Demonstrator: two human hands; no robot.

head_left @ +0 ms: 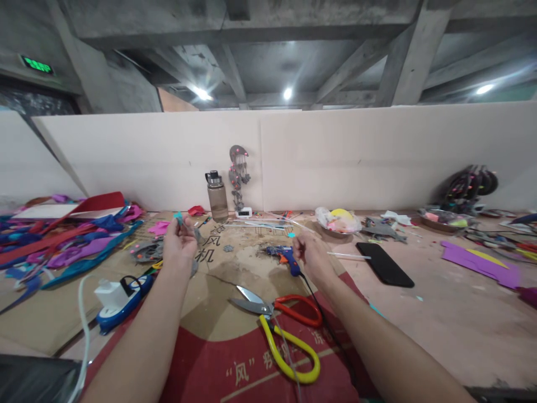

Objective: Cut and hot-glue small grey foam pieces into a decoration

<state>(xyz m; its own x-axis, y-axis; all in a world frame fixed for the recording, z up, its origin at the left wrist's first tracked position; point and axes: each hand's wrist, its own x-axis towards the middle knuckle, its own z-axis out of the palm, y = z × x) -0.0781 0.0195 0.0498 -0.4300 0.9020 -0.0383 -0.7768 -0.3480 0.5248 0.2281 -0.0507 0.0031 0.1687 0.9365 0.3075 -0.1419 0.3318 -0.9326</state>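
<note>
My left hand (180, 242) is raised over the cardboard, its fingers pinched on a small teal scrap (178, 216). Fingers curled closed, my right hand (312, 256) is just right of the blue hot glue gun (294, 265). Another teal scrap (291, 235) shows by its fingertips; I cannot tell whether they touch it. A clear glue stick (348, 255) points right from beside this hand, reaching over the black phone (385, 265). Between my forearms lie scissors (289, 358) with one yellow and one red handle, blades parted.
Felt strips (84, 246) pile up at left, behind a blue power strip (119, 313) with a white plug. A water bottle (217, 198) and a small white clock (244, 212) stand near the back panel. Right of them are a plastic-wrapped bowl (339, 224) and purple felt (474, 264).
</note>
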